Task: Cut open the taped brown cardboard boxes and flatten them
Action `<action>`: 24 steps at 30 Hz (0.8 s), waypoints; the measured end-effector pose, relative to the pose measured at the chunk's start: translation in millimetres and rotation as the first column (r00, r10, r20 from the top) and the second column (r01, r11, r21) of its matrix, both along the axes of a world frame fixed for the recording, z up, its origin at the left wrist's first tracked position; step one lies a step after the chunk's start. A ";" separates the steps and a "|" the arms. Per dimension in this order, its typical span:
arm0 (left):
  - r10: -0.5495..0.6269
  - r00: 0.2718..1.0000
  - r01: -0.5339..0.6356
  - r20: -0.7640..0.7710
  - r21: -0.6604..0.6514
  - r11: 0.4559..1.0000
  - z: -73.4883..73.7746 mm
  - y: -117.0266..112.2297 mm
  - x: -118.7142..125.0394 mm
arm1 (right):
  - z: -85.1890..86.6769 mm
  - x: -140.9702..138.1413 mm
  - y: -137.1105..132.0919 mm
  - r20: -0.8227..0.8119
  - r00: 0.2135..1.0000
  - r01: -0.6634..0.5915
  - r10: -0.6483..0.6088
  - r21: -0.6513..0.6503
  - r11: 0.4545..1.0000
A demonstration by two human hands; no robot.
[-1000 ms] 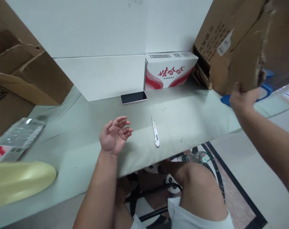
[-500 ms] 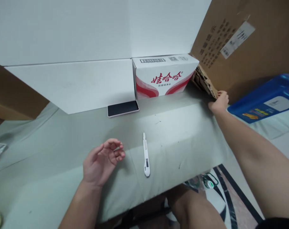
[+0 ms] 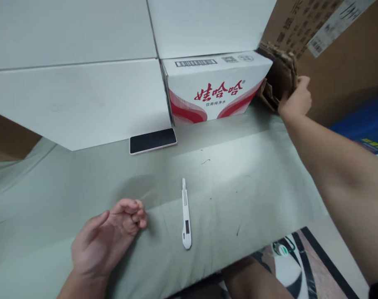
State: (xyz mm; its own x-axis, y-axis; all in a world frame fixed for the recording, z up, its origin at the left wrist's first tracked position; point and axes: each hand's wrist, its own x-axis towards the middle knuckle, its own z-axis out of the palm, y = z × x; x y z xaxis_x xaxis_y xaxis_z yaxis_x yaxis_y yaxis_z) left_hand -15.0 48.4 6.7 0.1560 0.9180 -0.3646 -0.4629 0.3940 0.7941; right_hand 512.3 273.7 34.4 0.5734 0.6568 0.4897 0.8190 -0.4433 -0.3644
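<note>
A: What takes up the most room?
B: A pale green cloth-covered table, stretching across the middle and lower frame. Behind it, smooth white boards fill the upper left and upper centre.
A: And the upper right?
B: A large brown cardboard panel with dark printing and a white label. Left of it, just right of upper centre, a white rectangular carton with red waves and red lettering stands against the boards.
A: What is that blue shape?
B: A blue plastic container, cut off by the right edge of the frame.
A: Where is the cardboard being handled?
B: The folded brown corrugated cardboard stands upright in the upper right, beside the carton's right end. The right hand grasps its near edge, fingers closed around it.
A: And the left hand?
B: Lower left, palm turned upward, fingers loosely curled, its grip released. Whether it touches the cloth, I can't tell.
A: Anything smaller?
B: A flat black-screened phone with a pale pink rim lies left of centre, near the boards. Smallest is a slim white plastic utility knife, lying below centre, right of the left hand, narrow end toward the top.
</note>
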 end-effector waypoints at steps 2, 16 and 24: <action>-0.029 0.999 0.029 -0.023 0.000 1.000 -1.4 -0.7 -1.6 | 1.6 -9.2 4.2 -0.068 0.997 -0.042 0.038 -0.064 0.997; -0.122 0.985 0.127 -0.121 0.033 0.991 -18.2 -19.6 -26.1 | -25.0 -13.5 28.6 -0.139 0.975 0.160 -0.175 -0.115 0.980; -0.053 0.998 0.053 0.041 -0.017 0.998 -6.3 -18.7 -13.1 | 17.6 29.4 19.1 0.068 0.988 0.126 -0.136 0.133 0.983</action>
